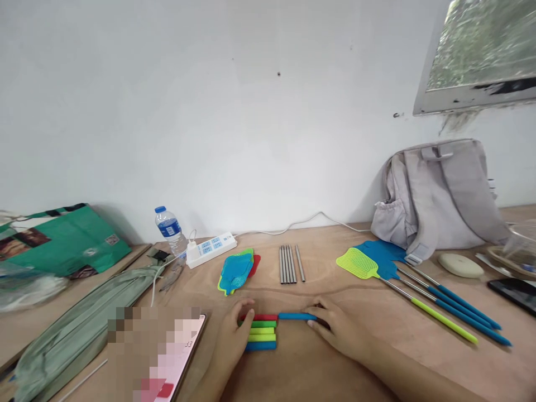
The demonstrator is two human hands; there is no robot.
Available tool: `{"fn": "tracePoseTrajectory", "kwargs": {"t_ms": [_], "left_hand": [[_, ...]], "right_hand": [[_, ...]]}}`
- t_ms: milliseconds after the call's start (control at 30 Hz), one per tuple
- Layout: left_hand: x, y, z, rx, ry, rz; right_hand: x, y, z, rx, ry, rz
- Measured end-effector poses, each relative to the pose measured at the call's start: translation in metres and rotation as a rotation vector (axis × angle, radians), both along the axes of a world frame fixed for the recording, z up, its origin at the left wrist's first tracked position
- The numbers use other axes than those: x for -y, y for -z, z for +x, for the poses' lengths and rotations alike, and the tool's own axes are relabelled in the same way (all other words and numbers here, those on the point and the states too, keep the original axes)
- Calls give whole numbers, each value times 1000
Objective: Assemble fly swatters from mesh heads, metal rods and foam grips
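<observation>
Near the table's front, my left hand (pixel 238 330) curls around the left ends of a row of coloured fly swatter handles, its thumb and fingers about the red handle (pixel 263 317). Below that lie a green handle (pixel 266 324), a yellow handle (pixel 263 330) and a blue one (pixel 262 345), side by side. Between the thumb and fingers of my right hand (pixel 329 321) is another blue handle (pixel 295 316), its left end by the red one's right end. Further back are several metal rods (pixel 287 265), one slightly apart, and stacked swatter heads (pixel 237 271), blue on top.
Assembled fly swatters (pixel 422 301) lie at the right, before a grey backpack (pixel 444 195). A soap-like oval case (pixel 460 265) and a black phone (pixel 513 293) are further right. Leftward stand a power strip (pixel 211 249), water bottle (pixel 171 229), tablet-like screen (pixel 184 357) and green bag (pixel 67 240).
</observation>
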State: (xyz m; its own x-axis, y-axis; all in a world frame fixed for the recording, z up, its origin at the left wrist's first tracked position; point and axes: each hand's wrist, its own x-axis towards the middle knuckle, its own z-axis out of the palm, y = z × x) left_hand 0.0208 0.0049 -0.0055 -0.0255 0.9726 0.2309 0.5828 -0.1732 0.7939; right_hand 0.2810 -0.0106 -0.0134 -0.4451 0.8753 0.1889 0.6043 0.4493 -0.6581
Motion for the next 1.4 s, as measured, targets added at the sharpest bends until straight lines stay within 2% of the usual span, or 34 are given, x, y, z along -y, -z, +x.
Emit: {"fn": "tracePoseTrajectory", "kwargs": {"t_ms": [133, 400, 700, 933, 1400], "left_hand": [[-2, 11, 0, 60, 63, 1], [-4, 16, 1, 113, 75, -9], [-1, 10, 3, 115, 85, -36], [-2, 12, 1, 106, 109, -36], [-2, 12, 1, 105, 133, -57]], "right_hand": [[1, 1, 0, -2, 2, -10], [2, 1, -1, 22, 15, -11], [3, 1, -2, 56, 15, 4], [2, 1, 1, 37, -40, -20], [3, -3, -3, 36, -39, 1]]}}
